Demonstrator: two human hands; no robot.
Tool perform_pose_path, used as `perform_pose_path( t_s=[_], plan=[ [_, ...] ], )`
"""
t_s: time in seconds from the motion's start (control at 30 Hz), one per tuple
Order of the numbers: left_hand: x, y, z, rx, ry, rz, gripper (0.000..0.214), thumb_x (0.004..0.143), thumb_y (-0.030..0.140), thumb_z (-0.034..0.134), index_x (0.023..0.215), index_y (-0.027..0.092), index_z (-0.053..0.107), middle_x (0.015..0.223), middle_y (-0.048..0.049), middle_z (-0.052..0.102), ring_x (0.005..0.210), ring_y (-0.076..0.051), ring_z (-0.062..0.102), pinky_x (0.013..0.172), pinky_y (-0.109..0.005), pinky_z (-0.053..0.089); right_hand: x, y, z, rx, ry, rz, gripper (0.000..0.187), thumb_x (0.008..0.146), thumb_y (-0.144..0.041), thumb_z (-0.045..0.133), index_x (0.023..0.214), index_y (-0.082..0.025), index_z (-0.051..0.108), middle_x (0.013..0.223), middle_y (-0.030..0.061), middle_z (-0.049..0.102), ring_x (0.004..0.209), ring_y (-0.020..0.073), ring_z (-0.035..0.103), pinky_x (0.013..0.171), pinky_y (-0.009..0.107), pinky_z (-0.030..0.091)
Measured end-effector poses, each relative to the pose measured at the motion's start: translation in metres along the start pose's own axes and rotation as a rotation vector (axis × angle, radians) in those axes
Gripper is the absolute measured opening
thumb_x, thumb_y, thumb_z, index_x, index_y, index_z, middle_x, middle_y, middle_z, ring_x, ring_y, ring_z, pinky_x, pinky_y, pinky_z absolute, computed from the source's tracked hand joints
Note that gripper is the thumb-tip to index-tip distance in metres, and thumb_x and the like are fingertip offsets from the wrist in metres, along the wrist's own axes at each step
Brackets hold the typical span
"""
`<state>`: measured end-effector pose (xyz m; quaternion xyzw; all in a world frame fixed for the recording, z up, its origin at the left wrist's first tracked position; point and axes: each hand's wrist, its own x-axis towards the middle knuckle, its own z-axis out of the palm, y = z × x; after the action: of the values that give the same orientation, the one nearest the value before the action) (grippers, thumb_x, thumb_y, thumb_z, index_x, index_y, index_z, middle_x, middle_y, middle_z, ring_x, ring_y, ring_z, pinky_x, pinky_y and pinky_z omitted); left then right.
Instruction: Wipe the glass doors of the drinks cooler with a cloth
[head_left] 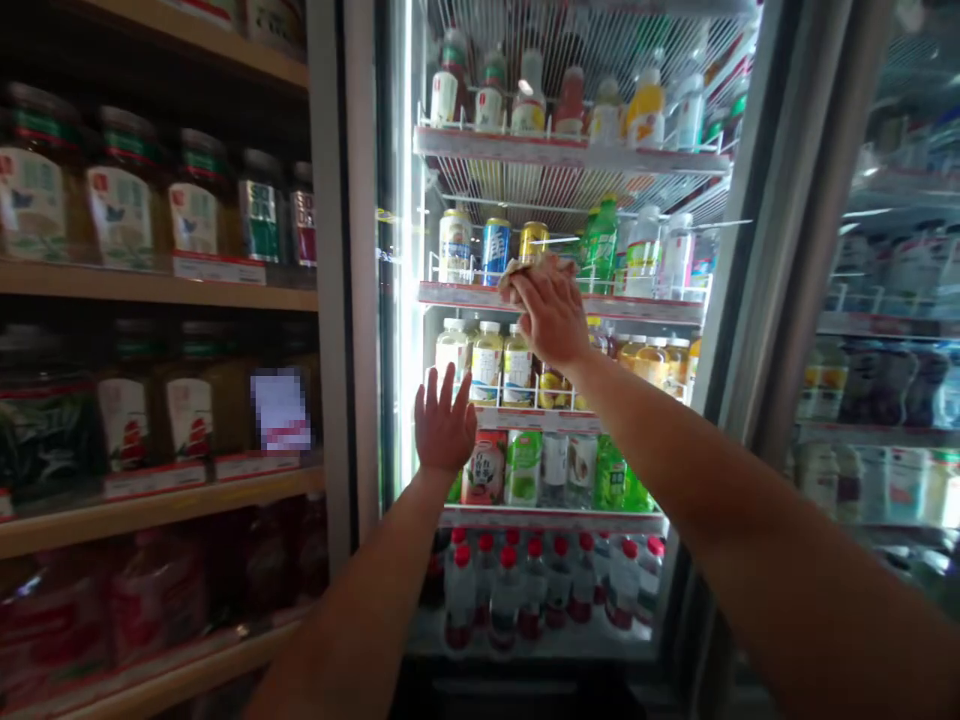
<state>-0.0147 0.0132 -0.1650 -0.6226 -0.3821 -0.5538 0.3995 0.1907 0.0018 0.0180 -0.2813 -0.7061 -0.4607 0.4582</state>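
Note:
A drinks fridge with a glass door (390, 250) stands in front of me, its wire shelves full of bottles and cans. My right hand (551, 310) is raised to the shelf of cans (495, 248), fingers closed round a small crumpled cloth or paper (516, 268) pressed at the shelf's front rail (465, 294). My left hand (444, 420) is lower, open with fingers spread, flat toward the row of pale bottles (487, 360) and the shelf below.
Wooden shelves (157, 288) at the left hold rows of jars and bottles. Red-capped bottles (525, 585) fill the fridge's bottom shelf. A second glass-fronted fridge (885, 330) stands at the right, behind a grey door frame (757, 260).

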Motion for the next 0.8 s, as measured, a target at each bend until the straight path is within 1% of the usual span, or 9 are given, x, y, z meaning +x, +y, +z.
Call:
perform_pose_path(
  t_s=[0.07, 0.13, 0.3, 0.37, 0.43, 0.5, 0.57, 0.67, 0.8],
  plan=[
    [0.000, 0.000, 0.000, -0.008, -0.003, -0.003, 0.058, 0.101, 0.025, 0.045, 0.158, 0.026, 0.034, 0.165, -0.0049, 0.024, 0.155, -0.027, 0.013, 0.126, -0.051, 0.016, -0.015, 0.005, -0.005, 0.009, -0.065, -0.121, 0.055, 0.091, -0.016, 0.053, 0.145, -0.022, 0.048, 0.150, 0.0078, 0.050, 0.143, 0.0321, 0.041, 0.121, 0.053, 0.030],
    [0.001, 0.000, -0.001, -0.007, -0.006, -0.008, 0.058, 0.101, 0.026, 0.045, 0.158, 0.026, 0.034, 0.165, -0.0047, 0.025, 0.155, -0.026, 0.013, 0.126, -0.051, 0.017, -0.023, 0.017, -0.011, -0.004, -0.075, -0.155, 0.053, 0.091, -0.018, 0.052, 0.144, -0.023, 0.049, 0.149, 0.0068, 0.052, 0.142, 0.0312, 0.042, 0.120, 0.051, 0.031],
    [0.001, 0.000, -0.001, -0.019, -0.022, -0.015, 0.061, 0.101, 0.026, 0.045, 0.160, 0.030, 0.029, 0.166, -0.0026, 0.023, 0.155, -0.025, 0.010, 0.127, -0.052, 0.015, -0.034, 0.059, -0.031, -0.086, 0.100, 0.107, 0.053, 0.092, -0.021, 0.049, 0.145, -0.022, 0.050, 0.149, 0.0085, 0.052, 0.142, 0.0336, 0.042, 0.116, 0.054, 0.035],
    [0.001, 0.000, -0.001, -0.055, -0.022, -0.023, 0.062, 0.102, 0.026, 0.044, 0.160, 0.032, 0.026, 0.166, -0.0017, 0.021, 0.155, -0.025, 0.010, 0.128, -0.052, 0.013, -0.047, 0.071, -0.038, -0.113, 0.060, 0.101, 0.055, 0.091, -0.021, 0.050, 0.146, -0.021, 0.050, 0.150, 0.0088, 0.052, 0.142, 0.0333, 0.042, 0.115, 0.053, 0.036],
    [0.001, 0.000, -0.001, -0.077, -0.012, -0.021, 0.062, 0.102, 0.026, 0.044, 0.161, 0.034, 0.025, 0.166, -0.0011, 0.021, 0.155, -0.025, 0.010, 0.128, -0.051, 0.012, -0.063, 0.080, -0.045, -0.130, -0.022, 0.032, 0.055, 0.090, -0.020, 0.051, 0.145, -0.021, 0.051, 0.149, 0.0090, 0.053, 0.142, 0.0323, 0.043, 0.115, 0.051, 0.036],
    [0.002, 0.000, -0.001, -0.067, 0.005, -0.010, 0.063, 0.102, 0.025, 0.045, 0.161, 0.034, 0.024, 0.166, -0.0015, 0.021, 0.155, -0.025, 0.010, 0.128, -0.050, 0.013, -0.078, 0.089, -0.051, -0.131, -0.067, -0.015, 0.053, 0.090, -0.020, 0.051, 0.143, -0.020, 0.052, 0.148, 0.0097, 0.054, 0.141, 0.0313, 0.044, 0.115, 0.050, 0.036],
    [0.002, 0.000, -0.001, -0.043, 0.021, 0.010, 0.064, 0.102, 0.024, 0.045, 0.161, 0.033, 0.022, 0.166, -0.0023, 0.021, 0.156, -0.024, 0.010, 0.127, -0.050, 0.014, -0.090, 0.098, -0.057, -0.130, -0.043, 0.005, 0.051, 0.091, -0.022, 0.051, 0.142, -0.019, 0.054, 0.147, 0.0109, 0.055, 0.139, 0.0311, 0.046, 0.115, 0.050, 0.036],
    [0.002, 0.001, -0.001, -0.015, 0.024, 0.026, 0.064, 0.101, 0.024, 0.046, 0.161, 0.031, 0.023, 0.166, -0.0038, 0.022, 0.156, -0.024, 0.011, 0.126, -0.051, 0.016, -0.100, 0.110, -0.062, -0.146, 0.041, 0.108, 0.052, 0.089, -0.022, 0.051, 0.141, -0.016, 0.054, 0.145, 0.0128, 0.056, 0.138, 0.0313, 0.047, 0.115, 0.051, 0.037],
    [0.001, 0.001, -0.002, -0.015, -0.003, 0.002, 0.058, 0.101, 0.024, 0.045, 0.158, 0.025, 0.034, 0.165, -0.0070, 0.026, 0.155, -0.027, 0.012, 0.126, -0.050, 0.015, -0.111, 0.119, -0.061, -0.190, 0.129, 0.252, 0.054, 0.087, -0.021, 0.047, 0.140, -0.016, 0.054, 0.144, 0.0137, 0.056, 0.140, 0.0314, 0.045, 0.117, 0.054, 0.036]
  ],
)
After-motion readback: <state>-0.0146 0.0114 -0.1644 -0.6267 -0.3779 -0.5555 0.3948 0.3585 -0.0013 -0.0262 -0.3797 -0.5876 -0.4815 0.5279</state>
